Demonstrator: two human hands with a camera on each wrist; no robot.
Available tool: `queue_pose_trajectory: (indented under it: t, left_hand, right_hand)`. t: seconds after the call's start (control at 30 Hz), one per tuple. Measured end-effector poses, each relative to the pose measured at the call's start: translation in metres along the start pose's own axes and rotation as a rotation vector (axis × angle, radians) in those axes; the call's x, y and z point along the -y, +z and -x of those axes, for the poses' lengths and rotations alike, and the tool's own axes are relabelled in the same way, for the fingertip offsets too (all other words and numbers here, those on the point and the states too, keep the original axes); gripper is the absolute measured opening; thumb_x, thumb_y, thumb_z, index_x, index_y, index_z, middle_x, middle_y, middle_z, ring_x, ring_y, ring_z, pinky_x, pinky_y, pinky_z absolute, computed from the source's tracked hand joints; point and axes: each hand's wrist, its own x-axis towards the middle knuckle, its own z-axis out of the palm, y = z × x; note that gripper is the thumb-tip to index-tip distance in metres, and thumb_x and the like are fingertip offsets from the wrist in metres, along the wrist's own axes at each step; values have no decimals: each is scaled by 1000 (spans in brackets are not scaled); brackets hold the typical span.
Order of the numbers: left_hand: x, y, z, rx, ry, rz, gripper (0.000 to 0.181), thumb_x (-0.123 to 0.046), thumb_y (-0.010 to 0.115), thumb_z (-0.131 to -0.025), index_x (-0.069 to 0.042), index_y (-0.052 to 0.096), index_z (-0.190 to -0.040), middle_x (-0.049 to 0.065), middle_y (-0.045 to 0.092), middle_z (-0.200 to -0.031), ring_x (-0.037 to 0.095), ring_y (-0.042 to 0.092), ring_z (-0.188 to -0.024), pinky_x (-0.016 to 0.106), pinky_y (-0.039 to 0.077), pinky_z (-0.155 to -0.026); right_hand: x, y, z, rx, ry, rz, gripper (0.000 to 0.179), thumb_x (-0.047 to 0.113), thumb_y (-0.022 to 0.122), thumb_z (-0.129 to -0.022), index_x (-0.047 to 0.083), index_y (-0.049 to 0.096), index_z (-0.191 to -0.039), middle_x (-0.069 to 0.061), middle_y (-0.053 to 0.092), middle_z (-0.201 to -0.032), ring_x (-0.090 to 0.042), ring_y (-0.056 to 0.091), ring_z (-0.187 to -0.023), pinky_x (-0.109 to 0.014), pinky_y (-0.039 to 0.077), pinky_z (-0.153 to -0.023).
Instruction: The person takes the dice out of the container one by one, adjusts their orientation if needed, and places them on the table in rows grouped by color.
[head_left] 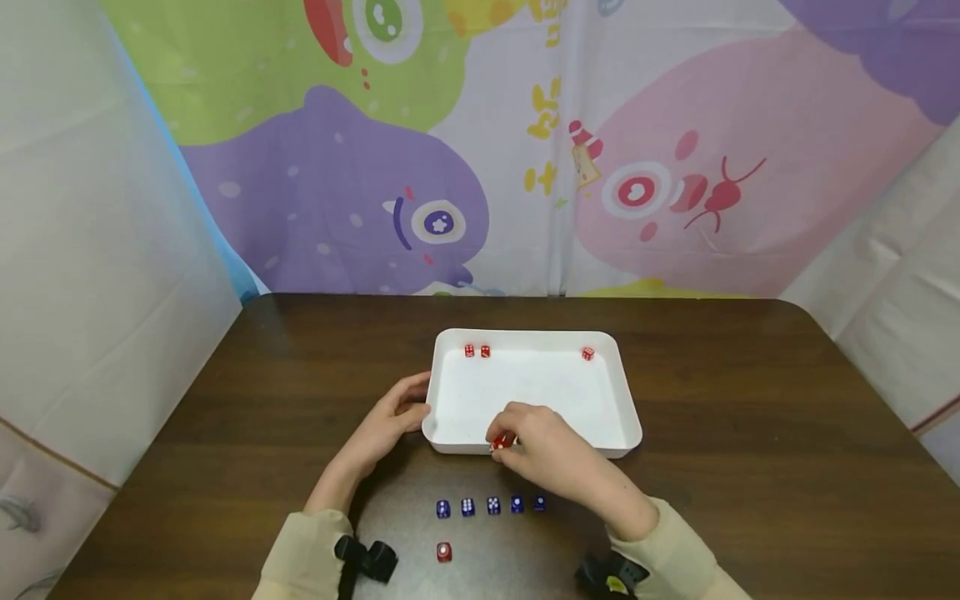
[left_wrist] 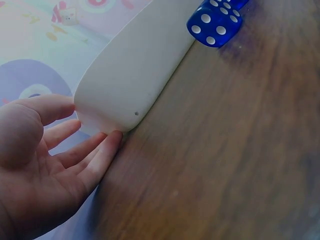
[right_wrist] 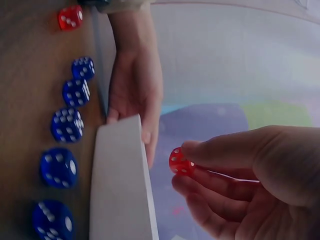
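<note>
My right hand (head_left: 547, 442) pinches a red die (right_wrist: 180, 161) with white pips between thumb and fingers. In the head view it hangs over the near rim of a white rectangular tray (head_left: 532, 379). My left hand (head_left: 390, 421) has its relaxed fingers and thumb against the tray's left end, as the left wrist view shows close up. Inside the tray, two red dice (head_left: 485, 352) lie side by side at the far left. Another red die (head_left: 588, 354) is at the far right.
Between tray and wearer, several blue dice (head_left: 493, 505) form a row on the dark wooden table (head_left: 750, 433). One lone red die (head_left: 444, 552) sits below the row's left end. Behind the table hangs a cartoon-printed curtain (head_left: 337, 192).
</note>
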Motion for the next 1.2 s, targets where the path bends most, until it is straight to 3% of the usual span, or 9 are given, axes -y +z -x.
queue_pose_trajectory:
  t: [0.4, 0.7, 0.93, 1.2]
  left_hand:
    - [-1, 0, 0, 7, -4, 4, 48, -12, 49, -93, -10, 33, -138, 21, 41, -131, 32, 48, -112, 38, 47, -88]
    - [-1, -1, 1, 9, 7, 7, 49, -15, 49, -93, -10, 33, -139, 21, 41, -131, 32, 48, -112, 37, 47, -88]
    - [0, 0, 3, -1, 66, -16, 49, -15, 49, -92, -6, 33, -138, 23, 43, -127, 24, 53, -103, 30, 49, -81]
    - [0, 0, 0, 12, 12, 12, 48, -12, 49, -93, -9, 32, -139, 22, 41, -131, 31, 49, -110, 34, 47, -86]
  right_hand:
    - [20, 10, 6, 159, -80, -1, 5, 10, 65, -81, 10, 67, -86, 6, 58, -82, -4, 52, -73, -17, 44, -67]
    - [32, 21, 9, 244, -141, 109, 5, 15, 68, -79, 15, 68, -84, 9, 56, -79, 1, 49, -68, -12, 41, -63]
    - [35, 30, 10, 293, -175, 172, 6, 18, 71, -76, 18, 67, -80, 12, 53, -74, 2, 45, -62, -11, 36, -57]
    - [37, 37, 12, 320, -229, 236, 6, 22, 71, -73, 24, 65, -73, 15, 49, -69, 4, 41, -58, -14, 31, -56]
